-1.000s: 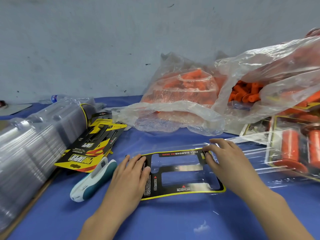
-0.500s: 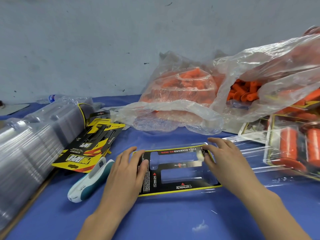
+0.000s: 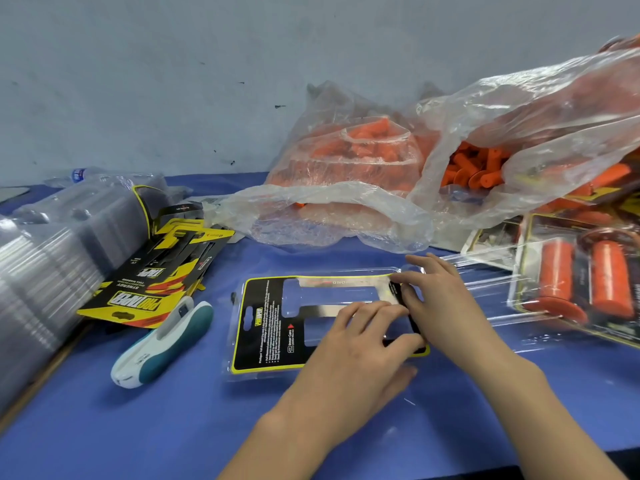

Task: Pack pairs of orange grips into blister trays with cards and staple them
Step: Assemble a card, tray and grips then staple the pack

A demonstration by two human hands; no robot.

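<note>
While flat, card beneath left hand

Single wide-angle view, worn on person's head. Faces forward and down across blue table toward grey wall at far edge. Close in: left hand and right hand mid-frame, forearms cut by bottom edge.

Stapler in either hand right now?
No: the stapler lies untouched on the table; left hand and right hand rest on the card.
</note>
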